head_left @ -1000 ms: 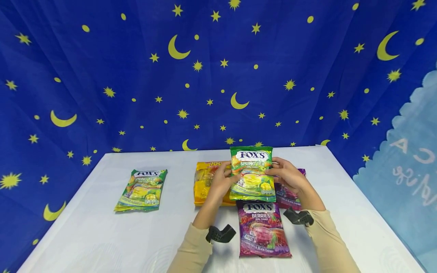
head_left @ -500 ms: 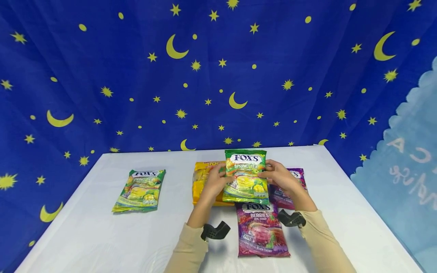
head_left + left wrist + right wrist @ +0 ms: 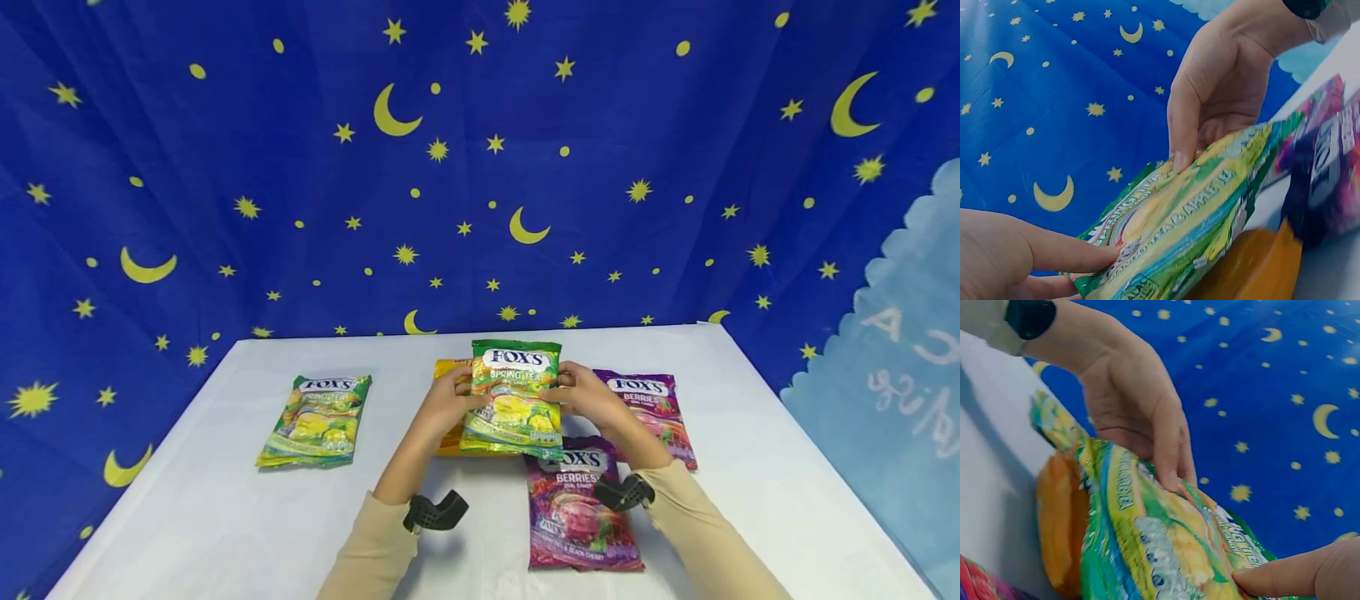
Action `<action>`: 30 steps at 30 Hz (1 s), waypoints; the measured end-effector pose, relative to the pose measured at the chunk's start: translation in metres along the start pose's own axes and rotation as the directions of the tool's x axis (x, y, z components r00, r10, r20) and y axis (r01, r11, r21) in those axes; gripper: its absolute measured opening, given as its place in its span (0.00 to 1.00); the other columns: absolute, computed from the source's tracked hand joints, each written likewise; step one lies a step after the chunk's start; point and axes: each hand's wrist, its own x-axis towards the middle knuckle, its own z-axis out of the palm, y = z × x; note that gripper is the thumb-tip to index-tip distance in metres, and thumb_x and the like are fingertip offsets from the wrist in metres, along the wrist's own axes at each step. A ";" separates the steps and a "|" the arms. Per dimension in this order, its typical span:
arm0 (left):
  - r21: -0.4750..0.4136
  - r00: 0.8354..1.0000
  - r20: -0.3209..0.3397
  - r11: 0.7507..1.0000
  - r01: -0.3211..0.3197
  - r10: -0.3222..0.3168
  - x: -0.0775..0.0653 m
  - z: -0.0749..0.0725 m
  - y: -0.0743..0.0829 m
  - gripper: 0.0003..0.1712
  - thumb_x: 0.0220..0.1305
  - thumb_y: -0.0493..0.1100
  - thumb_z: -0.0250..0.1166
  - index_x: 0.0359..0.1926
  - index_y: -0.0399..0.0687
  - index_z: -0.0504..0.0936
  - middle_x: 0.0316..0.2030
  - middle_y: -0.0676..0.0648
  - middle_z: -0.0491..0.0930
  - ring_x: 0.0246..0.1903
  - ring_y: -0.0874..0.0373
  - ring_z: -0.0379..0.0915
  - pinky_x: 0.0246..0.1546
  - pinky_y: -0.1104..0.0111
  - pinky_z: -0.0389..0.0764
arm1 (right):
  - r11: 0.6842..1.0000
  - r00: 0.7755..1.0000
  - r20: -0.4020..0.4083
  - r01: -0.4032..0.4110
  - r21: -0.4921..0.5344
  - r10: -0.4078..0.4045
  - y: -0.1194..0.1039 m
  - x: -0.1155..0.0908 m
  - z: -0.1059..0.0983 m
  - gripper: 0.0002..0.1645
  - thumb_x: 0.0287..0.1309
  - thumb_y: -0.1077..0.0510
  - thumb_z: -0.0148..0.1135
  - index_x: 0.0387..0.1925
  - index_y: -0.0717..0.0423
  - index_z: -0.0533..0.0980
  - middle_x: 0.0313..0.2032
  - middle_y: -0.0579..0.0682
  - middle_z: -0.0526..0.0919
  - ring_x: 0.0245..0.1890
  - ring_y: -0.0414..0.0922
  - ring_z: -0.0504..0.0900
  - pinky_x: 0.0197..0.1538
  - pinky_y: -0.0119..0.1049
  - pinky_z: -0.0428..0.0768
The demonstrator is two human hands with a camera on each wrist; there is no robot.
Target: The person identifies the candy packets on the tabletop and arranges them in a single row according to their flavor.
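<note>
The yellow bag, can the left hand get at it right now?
Probably not freely: the left hand pinches a green bag, which hides much of the yellow bag in the head view.

two green bags (image 3: 517, 408), two purple bags (image 3: 579, 512), one yellow-orange (image 3: 455, 445)

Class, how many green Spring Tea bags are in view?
2. One bag is held between the left hand and right hand; the second bag lies on the table, toward its left side. Any tucked underneath would be hidden.
</note>
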 end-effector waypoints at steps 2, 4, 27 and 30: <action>-0.001 1.000 -0.003 1.000 0.002 -0.002 -0.003 -0.008 -0.002 0.31 0.61 0.33 0.66 0.64 0.35 0.68 0.51 0.35 0.78 0.41 0.48 0.79 0.37 0.61 0.81 | 1.000 1.000 0.020 0.005 0.000 -0.005 -0.001 0.003 0.007 0.22 0.63 0.61 0.61 0.53 0.68 0.65 0.43 0.57 0.75 0.41 0.47 0.80 0.47 0.46 0.80; 0.008 1.000 -0.006 1.000 0.008 -0.008 -0.006 -0.017 -0.004 0.32 0.60 0.33 0.66 0.64 0.34 0.67 0.51 0.35 0.78 0.38 0.51 0.79 0.34 0.63 0.81 | 1.000 0.999 0.042 0.012 0.010 -0.012 -0.002 0.006 0.014 0.22 0.63 0.62 0.61 0.53 0.69 0.65 0.42 0.57 0.75 0.41 0.47 0.80 0.47 0.45 0.81; 0.146 0.982 -0.142 0.978 0.148 -0.128 -0.042 -0.146 -0.021 0.38 0.65 0.42 0.63 0.70 0.33 0.59 0.51 0.32 0.77 0.14 0.64 0.50 0.23 0.65 0.65 | 0.995 0.985 0.150 0.095 -0.039 -0.088 -0.038 0.060 0.136 0.16 0.58 0.62 0.66 0.38 0.63 0.66 0.22 0.48 0.61 0.26 0.42 0.75 0.36 0.39 0.83; 0.131 0.971 -0.192 0.977 0.170 -0.143 -0.044 -0.156 -0.026 0.37 0.64 0.42 0.64 0.69 0.32 0.61 0.29 0.46 0.79 0.13 0.65 0.50 0.21 0.66 0.64 | 0.995 0.983 0.165 0.088 -0.053 -0.078 -0.043 0.067 0.148 0.18 0.58 0.63 0.67 0.44 0.65 0.68 0.27 0.51 0.70 0.30 0.46 0.80 0.37 0.39 0.83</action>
